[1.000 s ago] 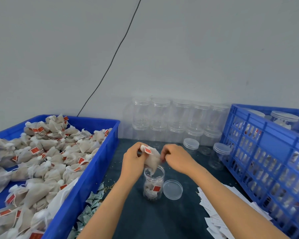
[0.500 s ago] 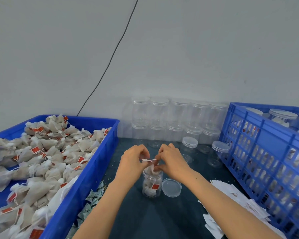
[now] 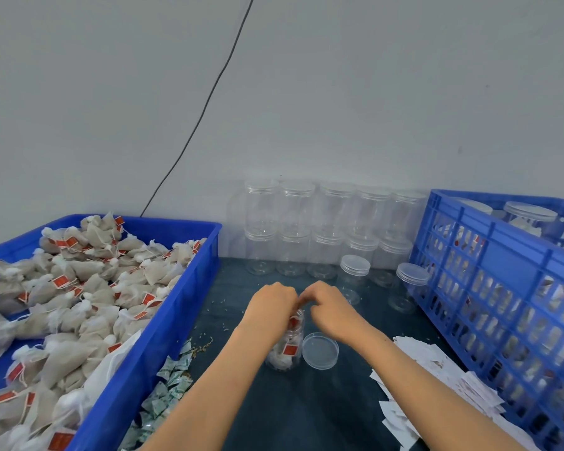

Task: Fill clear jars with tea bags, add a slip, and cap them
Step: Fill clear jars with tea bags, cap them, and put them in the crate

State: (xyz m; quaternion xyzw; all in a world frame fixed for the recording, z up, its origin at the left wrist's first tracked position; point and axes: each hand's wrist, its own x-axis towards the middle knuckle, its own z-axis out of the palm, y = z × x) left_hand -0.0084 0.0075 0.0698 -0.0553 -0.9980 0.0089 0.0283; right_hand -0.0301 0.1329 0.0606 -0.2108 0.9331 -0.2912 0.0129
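Jar (image 3: 285,348), open, part-filled: we crowd left hand (image 3: 269,309) and right hand (image 3: 331,312) over its mouth, fingers curled, apparently tucking tea bags down; loose lid (image 3: 320,350) waits beside.

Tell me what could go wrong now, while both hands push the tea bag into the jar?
1. The jar is light and both hands, left and right, press at its mouth, so it may tip.
2. The loose lid lies beside the jar; the right wrist could knock it away.
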